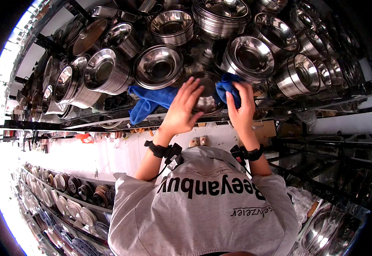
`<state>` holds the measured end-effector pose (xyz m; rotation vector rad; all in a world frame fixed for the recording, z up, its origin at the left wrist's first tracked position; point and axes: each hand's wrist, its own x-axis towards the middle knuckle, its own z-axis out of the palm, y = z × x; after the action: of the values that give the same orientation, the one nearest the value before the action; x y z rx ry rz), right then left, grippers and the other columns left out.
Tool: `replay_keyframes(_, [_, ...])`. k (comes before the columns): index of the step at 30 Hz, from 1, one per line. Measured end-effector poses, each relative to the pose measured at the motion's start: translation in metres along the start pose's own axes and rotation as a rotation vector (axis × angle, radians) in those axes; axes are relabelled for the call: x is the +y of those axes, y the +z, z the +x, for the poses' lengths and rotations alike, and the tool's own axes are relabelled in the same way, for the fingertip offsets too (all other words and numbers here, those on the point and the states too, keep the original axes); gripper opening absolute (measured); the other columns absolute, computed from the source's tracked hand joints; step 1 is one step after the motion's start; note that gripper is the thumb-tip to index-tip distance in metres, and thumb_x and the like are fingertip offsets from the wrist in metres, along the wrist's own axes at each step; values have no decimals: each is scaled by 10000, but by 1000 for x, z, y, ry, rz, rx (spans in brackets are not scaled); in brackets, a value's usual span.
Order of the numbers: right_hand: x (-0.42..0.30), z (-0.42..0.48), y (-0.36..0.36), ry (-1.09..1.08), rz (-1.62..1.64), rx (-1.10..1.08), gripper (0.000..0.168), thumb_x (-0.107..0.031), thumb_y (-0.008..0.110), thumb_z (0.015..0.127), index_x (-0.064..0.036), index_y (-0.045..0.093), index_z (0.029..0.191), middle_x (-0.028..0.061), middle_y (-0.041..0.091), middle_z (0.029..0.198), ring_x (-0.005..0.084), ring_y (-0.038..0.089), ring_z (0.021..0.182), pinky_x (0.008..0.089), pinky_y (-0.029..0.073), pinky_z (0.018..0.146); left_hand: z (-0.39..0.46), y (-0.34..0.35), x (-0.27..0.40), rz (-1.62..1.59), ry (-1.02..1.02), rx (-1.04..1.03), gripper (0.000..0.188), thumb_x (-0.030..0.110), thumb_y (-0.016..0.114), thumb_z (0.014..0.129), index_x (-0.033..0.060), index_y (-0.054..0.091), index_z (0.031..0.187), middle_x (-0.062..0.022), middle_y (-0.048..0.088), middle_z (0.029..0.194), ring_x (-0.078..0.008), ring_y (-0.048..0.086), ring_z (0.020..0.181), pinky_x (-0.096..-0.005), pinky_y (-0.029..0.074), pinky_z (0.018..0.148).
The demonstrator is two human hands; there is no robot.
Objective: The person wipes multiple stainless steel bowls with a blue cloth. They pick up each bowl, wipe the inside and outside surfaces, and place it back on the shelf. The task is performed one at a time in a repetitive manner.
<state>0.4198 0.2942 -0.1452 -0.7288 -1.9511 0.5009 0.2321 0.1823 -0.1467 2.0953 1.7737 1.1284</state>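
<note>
My right hand (242, 100) grips a bunched blue cloth (229, 86) against the right side of a round stainless steel bowl or lid (207, 96) near the shelf's front edge. At that metal piece's left side is my left hand (184, 107), fingers spread, with nothing seen in its grasp; whether it touches the metal I cannot tell. A second blue cloth (150, 100) lies just left of this hand, partly hanging over the shelf edge. Behind it stands a short stack of wide-rimmed steel bowls (158, 67).
Stacked steel bowls crowd the shelf, including a tall stack (107, 72) at left and another (250, 57) at right. A metal lid (90, 36) leans at the back left. Racks of plates (74, 208) stand lower left; a cardboard box (264, 129) sits below the shelf.
</note>
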Motion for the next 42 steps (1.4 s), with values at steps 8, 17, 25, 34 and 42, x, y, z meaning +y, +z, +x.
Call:
replay_keyframes(8, [-8,22,14,-172,-230,-186,265,-141,726,845,-51,689,1092,104,601,1057,308,600,974,418,510,834,-18,8,-20,187,-150,121,1102,339,896,639,-35,316,1498,-246,372,1526,-429,386,1379,-478,334,1155])
replay_keyframes(17, [-17,14,68,-194,-263,-299,386,-126,610,892,-44,636,1268,113,586,1370,323,563,1236,459,435,1074,-19,11,-32,157,-159,131,1051,289,906,597,-29,386,1453,-223,421,1491,-416,375,1393,-470,332,1165])
replay_keyframes(25, [-10,-26,39,-362,-148,-416,501,-107,688,851,-62,602,1343,107,495,1492,307,479,1371,481,399,1134,-18,9,-30,154,-161,145,1037,319,909,595,-17,410,1439,-212,438,1478,-410,388,1383,-469,343,1158])
replay_keyframes(34, [16,-16,20,-42,-183,-284,415,-162,580,983,-10,559,1369,187,572,1380,379,570,1238,449,470,1053,-21,10,-34,153,-164,164,1158,418,944,496,24,429,1455,-177,449,1492,-387,408,1379,-480,354,1146])
replay_keyframes(42, [-10,37,66,-3,-359,-305,220,-162,577,936,41,663,933,213,676,996,366,650,967,450,512,867,-24,15,-36,116,-170,203,1257,392,951,456,-48,355,1471,-213,463,1464,-409,436,1336,-467,368,1139])
